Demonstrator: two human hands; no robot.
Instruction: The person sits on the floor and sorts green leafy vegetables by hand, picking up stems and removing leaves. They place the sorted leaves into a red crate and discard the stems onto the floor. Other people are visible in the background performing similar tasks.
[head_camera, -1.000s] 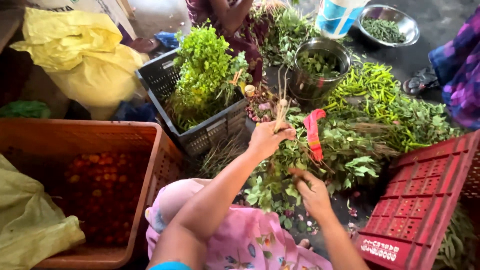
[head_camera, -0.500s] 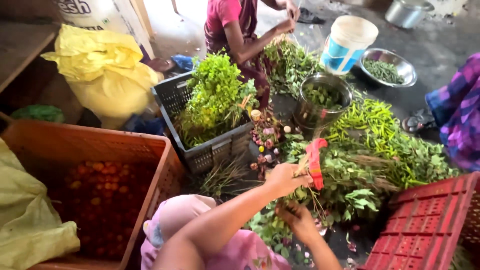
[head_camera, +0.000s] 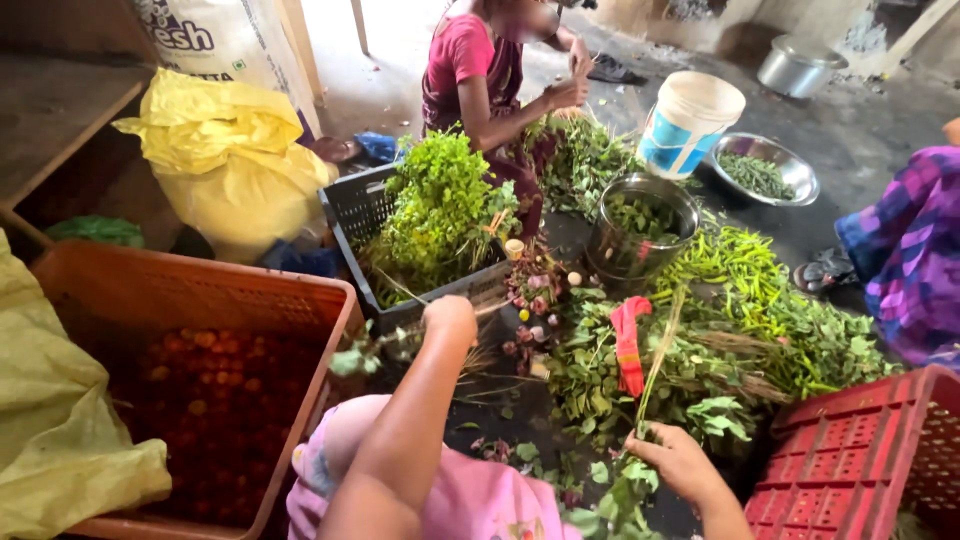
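A moment ago both hands worked together in the leafy greens (head_camera: 620, 370); now the left hand (head_camera: 450, 318) has swung to ten o'clock, clenched on a leafy sprig (head_camera: 375, 350) beside the grey crate (head_camera: 350, 215). The right hand (head_camera: 680, 465) grips a long stalk (head_camera: 655, 365), sorting it apart.

Pink floral garment, bare forearms
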